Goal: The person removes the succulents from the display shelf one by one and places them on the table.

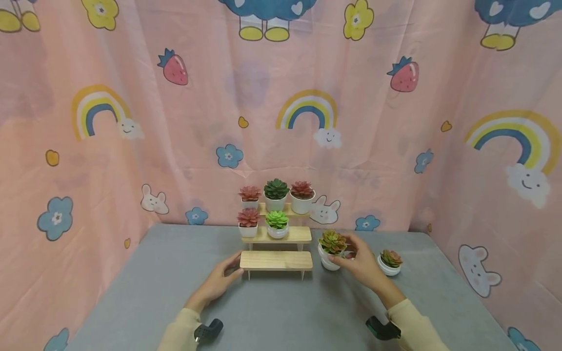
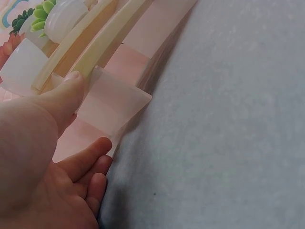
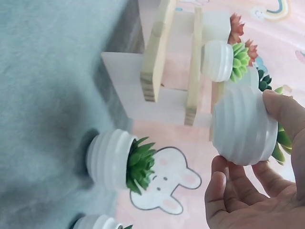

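Note:
A three-step wooden stand (image 1: 275, 261) with pale side panels stands on the table. My left hand (image 1: 219, 280) holds the left end of its lowest step; in the left wrist view the thumb (image 2: 71, 88) lies against the board end, while the other fingers are loosely bent beside the side panel. To the right of the stand, my right hand (image 1: 362, 261) grips a white ribbed pot (image 3: 245, 126) with a yellow-green, reddish-tipped succulent (image 1: 332, 242). The pot's underside faces the right wrist camera, with thumb and fingers around its rim. The lowest step is bare.
The top step bears a pale red, a dark green (image 1: 276, 189) and a red succulent; the middle one a red (image 1: 248, 218) and a bright green succulent (image 1: 277, 220). Right on the grey table (image 1: 281, 317) sits an orange-green succulent (image 1: 391, 259). Another green potted succulent (image 3: 140, 162) shows in the right wrist view.

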Available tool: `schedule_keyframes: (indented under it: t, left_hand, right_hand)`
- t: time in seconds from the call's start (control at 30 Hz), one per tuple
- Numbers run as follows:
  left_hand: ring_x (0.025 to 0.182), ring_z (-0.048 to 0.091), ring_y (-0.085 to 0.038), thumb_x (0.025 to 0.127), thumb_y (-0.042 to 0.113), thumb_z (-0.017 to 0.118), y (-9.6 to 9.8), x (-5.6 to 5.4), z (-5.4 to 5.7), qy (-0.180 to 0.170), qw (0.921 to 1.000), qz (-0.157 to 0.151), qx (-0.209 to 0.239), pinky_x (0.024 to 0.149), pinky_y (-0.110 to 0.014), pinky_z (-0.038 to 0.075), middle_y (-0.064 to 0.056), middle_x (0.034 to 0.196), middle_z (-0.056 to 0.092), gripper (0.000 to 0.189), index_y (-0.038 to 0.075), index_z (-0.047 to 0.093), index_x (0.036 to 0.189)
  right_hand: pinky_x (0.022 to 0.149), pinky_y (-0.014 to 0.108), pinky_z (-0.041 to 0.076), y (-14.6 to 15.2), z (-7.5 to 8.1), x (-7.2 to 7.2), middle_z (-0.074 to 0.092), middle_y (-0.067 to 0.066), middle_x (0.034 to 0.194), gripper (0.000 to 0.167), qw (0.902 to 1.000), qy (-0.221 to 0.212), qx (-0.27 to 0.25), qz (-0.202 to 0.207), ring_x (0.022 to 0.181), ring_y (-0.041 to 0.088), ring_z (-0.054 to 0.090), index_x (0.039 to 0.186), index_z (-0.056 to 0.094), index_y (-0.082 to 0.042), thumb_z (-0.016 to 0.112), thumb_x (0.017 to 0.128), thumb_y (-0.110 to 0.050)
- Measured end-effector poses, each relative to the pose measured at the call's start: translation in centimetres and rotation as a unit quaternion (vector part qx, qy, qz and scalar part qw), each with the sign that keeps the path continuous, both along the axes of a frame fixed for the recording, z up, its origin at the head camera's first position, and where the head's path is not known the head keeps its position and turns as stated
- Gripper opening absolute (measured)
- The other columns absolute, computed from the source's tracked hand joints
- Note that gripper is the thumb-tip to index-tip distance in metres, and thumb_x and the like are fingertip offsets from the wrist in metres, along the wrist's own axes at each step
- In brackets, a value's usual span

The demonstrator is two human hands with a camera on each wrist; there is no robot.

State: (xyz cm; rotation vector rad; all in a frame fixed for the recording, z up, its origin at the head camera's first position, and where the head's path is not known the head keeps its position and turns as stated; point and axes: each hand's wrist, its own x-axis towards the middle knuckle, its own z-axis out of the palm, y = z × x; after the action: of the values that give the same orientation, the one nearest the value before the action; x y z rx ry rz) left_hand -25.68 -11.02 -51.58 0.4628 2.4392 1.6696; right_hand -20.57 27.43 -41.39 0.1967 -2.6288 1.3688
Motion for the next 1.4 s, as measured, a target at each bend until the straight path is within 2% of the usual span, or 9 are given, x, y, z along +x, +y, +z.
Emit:
schedule_keyframes:
  t: [0.17, 0.33, 0.47, 0.57, 0.73, 0.87, 1.0, 1.23, 1.4]
  left_hand:
    - [0.146, 0.042, -0.039, 0.101, 0.023, 0.062, 0.0, 0.0, 0.0, -0.005, 1.0, 0.001, -0.005, 0.123, -0.058, 0.03, -0.018, 0.156, 0.046, 0.06, 0.014, 0.04, 0.156]
    - [0.144, 0.044, -0.038, 0.101, 0.024, 0.063, 0.0, 0.1, 0.2, -0.008, 0.9998, 0.013, -0.015, 0.122, -0.057, 0.031, -0.017, 0.155, 0.048, 0.06, 0.016, 0.041, 0.156]
    - [0.144, 0.044, -0.039, 0.101, 0.024, 0.062, 0.0, 0.1, 0.2, -0.005, 0.9997, 0.012, -0.02, 0.121, -0.058, 0.032, -0.017, 0.154, 0.049, 0.06, 0.015, 0.041, 0.156]
    - [0.144, 0.044, -0.038, 0.101, 0.023, 0.062, 0.0, 0.0, 0.3, -0.003, 0.9997, 0.009, -0.022, 0.121, -0.058, 0.032, -0.017, 0.154, 0.049, 0.06, 0.015, 0.04, 0.156]
    - [0.143, 0.045, -0.039, 0.101, 0.023, 0.062, 0.1, 0.1, 0.4, -0.002, 0.9998, 0.007, -0.016, 0.121, -0.058, 0.032, -0.018, 0.154, 0.049, 0.061, 0.014, 0.039, 0.157]
    - [0.143, 0.045, -0.039, 0.101, 0.023, 0.063, 0.0, 0.1, 0.3, -0.004, 0.9999, 0.007, -0.012, 0.121, -0.058, 0.032, -0.018, 0.154, 0.049, 0.061, 0.014, 0.039, 0.156]
    - [0.144, 0.045, -0.038, 0.101, 0.023, 0.062, 0.0, 0.0, 0.1, -0.002, 0.9999, 0.004, -0.014, 0.122, -0.057, 0.032, -0.017, 0.154, 0.049, 0.06, 0.015, 0.04, 0.156]
    - [0.142, 0.045, -0.039, 0.101, 0.025, 0.062, 0.0, -0.1, 0.1, 0.007, 0.9997, 0.005, -0.021, 0.121, -0.058, 0.032, -0.018, 0.154, 0.049, 0.061, 0.013, 0.039, 0.157]
    - [0.143, 0.045, -0.039, 0.101, 0.024, 0.062, 0.0, -0.1, 0.1, 0.004, 0.9998, 0.007, -0.018, 0.121, -0.059, 0.032, -0.018, 0.154, 0.049, 0.061, 0.013, 0.039, 0.157]
  right_hand:
    - [0.081, 0.026, 0.051, 0.6, -0.2, 0.5, 0.058, 0.023, 0.135, 0.062, 1.0, -0.001, 0.001, -0.001, 0.104, 0.021, 0.058, 0.139, 0.052, 0.001, 0.079, 0.088, -0.021]
    - [0.08, 0.027, 0.052, 1.1, -0.4, 1.0, 0.059, 0.02, 0.135, 0.061, 1.0, 0.003, 0.002, -0.004, 0.1, 0.014, 0.055, 0.137, 0.053, -0.001, 0.081, 0.087, -0.021]
    - [0.082, 0.029, 0.054, 1.4, -0.8, 1.4, 0.059, 0.021, 0.138, 0.062, 1.0, -0.006, 0.001, -0.004, 0.103, 0.011, 0.056, 0.137, 0.053, 0.0, 0.082, 0.086, -0.021]
    - [0.084, 0.032, 0.055, 1.6, -1.1, 1.6, 0.059, 0.022, 0.138, 0.061, 0.9998, -0.018, 0.0, -0.001, 0.109, 0.015, 0.058, 0.136, 0.053, 0.001, 0.081, 0.086, -0.02]
    - [0.091, 0.039, 0.056, 1.8, -1.5, 1.8, 0.059, 0.024, 0.138, 0.066, 0.9987, -0.047, 0.011, -0.015, 0.12, 0.031, 0.06, 0.138, 0.051, 0.003, 0.082, 0.086, -0.023]
    - [0.094, 0.044, 0.056, 1.9, -1.8, 2.2, 0.058, 0.027, 0.138, 0.069, 0.9982, -0.058, 0.006, -0.013, 0.122, 0.038, 0.06, 0.139, 0.049, 0.006, 0.082, 0.085, -0.022]
    - [0.091, 0.04, 0.057, 2.0, -2.2, 2.5, 0.058, 0.028, 0.138, 0.068, 0.9985, -0.053, 0.003, -0.008, 0.12, 0.037, 0.061, 0.139, 0.049, 0.007, 0.082, 0.085, -0.018]
    - [0.085, 0.031, 0.056, 2.5, -3.1, 2.8, 0.058, 0.027, 0.137, 0.068, 0.9974, -0.072, 0.0, -0.011, 0.108, 0.025, 0.063, 0.14, 0.05, 0.006, 0.082, 0.084, -0.017]
    - [0.085, 0.029, 0.057, 2.7, -4.0, 3.0, 0.058, 0.028, 0.139, 0.069, 0.9965, -0.083, 0.002, -0.005, 0.111, 0.025, 0.064, 0.14, 0.05, 0.005, 0.083, 0.084, -0.019]
